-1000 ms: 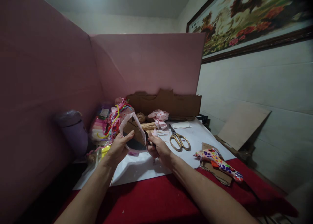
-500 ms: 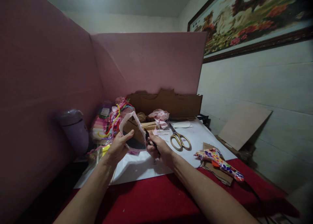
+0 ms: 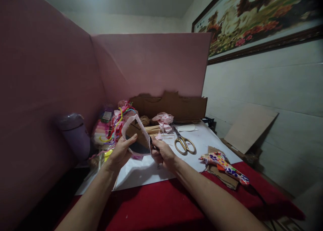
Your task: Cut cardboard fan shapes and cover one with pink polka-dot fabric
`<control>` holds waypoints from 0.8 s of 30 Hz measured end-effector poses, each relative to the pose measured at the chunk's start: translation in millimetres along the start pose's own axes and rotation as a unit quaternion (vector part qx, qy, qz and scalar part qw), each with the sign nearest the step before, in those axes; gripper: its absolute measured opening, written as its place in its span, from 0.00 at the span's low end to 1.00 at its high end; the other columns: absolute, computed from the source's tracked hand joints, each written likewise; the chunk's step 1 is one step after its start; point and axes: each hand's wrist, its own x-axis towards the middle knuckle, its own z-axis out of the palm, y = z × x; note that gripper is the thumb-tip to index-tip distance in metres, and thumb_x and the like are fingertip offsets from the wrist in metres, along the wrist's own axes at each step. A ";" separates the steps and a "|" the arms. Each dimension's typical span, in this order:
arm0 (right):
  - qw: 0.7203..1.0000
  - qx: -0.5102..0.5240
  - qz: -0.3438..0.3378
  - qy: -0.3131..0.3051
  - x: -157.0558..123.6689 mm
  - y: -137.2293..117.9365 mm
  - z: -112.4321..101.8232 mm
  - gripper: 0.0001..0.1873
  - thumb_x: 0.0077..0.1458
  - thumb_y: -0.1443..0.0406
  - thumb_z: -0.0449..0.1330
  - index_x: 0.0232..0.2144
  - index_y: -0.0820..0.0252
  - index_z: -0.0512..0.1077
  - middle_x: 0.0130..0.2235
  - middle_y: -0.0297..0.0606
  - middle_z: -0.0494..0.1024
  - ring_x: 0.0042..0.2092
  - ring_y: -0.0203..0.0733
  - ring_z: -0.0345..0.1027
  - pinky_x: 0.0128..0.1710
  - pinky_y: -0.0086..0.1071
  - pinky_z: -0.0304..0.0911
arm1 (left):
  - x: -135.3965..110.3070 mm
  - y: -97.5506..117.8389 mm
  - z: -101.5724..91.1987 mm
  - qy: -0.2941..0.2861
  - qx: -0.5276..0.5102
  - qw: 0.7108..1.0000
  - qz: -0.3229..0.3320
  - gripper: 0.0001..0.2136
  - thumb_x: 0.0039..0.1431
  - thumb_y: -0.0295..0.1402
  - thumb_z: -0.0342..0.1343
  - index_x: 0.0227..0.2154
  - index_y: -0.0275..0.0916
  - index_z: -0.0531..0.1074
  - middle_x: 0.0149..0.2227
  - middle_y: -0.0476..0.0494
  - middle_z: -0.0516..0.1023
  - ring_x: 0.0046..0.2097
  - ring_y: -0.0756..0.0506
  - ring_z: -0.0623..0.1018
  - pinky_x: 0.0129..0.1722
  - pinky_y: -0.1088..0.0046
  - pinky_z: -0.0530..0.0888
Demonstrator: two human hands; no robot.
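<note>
My left hand (image 3: 122,152) grips a cardboard piece (image 3: 137,133) by its left side, the thumb lying across its face. A pale pink cloth strip (image 3: 128,123) is wrapped along the edge of this piece, and its lower part looks dark. In the fist of my right hand (image 3: 163,152) is a slim black tool (image 3: 152,142); fingers cover most of it, so its kind is unclear. Its tip meets the cloth edge on the right side. Large gold-handled scissors (image 3: 185,146) lie on the white sheet, to the right of my right hand.
A flower-patterned glue gun (image 3: 224,163) rests on cardboard scraps (image 3: 224,179) at the right. Wooden sticks (image 3: 152,129), a twine ball (image 3: 145,120) and crumpled pink cloth (image 3: 164,120) lie behind. Colourful craft supplies (image 3: 114,123) and a purple container (image 3: 74,135) stand left. Torn cardboard (image 3: 176,106) lines the back.
My right hand has shifted slightly, its fist now closer around the black tool, which shows less. The cardboard piece stays in my left hand. The whole view has drifted a little.
</note>
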 end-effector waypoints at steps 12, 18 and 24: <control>0.999 0.014 0.037 -0.032 -1.2 -3.1 -2.3 0.26 0.51 0.42 0.52 0.25 0.58 0.59 0.14 0.19 0.50 0.15 0.25 0.31 0.12 0.20 0.28 | 2.7 -0.4 -4.5 0.016 0.001 1.000 0.017 0.21 0.49 0.29 0.63 0.48 0.42 0.72 0.39 0.44 0.81 0.40 0.44 0.79 0.42 0.70 0.76; 1.000 -0.016 -0.003 -0.011 -1.9 -2.8 0.0 0.26 0.49 0.42 0.55 0.24 0.57 0.58 0.12 0.19 0.49 0.14 0.24 0.31 0.11 0.20 0.29 | 3.2 -0.8 -4.5 0.009 0.007 1.000 0.024 0.23 0.49 0.29 0.63 0.50 0.43 0.71 0.40 0.43 0.81 0.41 0.42 0.79 0.42 0.67 0.76; 0.999 -0.029 -0.022 -0.005 0.7 0.5 -0.7 0.27 0.46 0.41 0.57 0.23 0.57 0.58 0.11 0.18 0.49 0.13 0.24 0.31 0.10 0.20 0.29 | 1.5 0.3 -3.1 0.001 0.000 1.000 0.017 0.21 0.50 0.27 0.62 0.49 0.41 0.71 0.38 0.45 0.81 0.37 0.45 0.80 0.40 0.70 0.77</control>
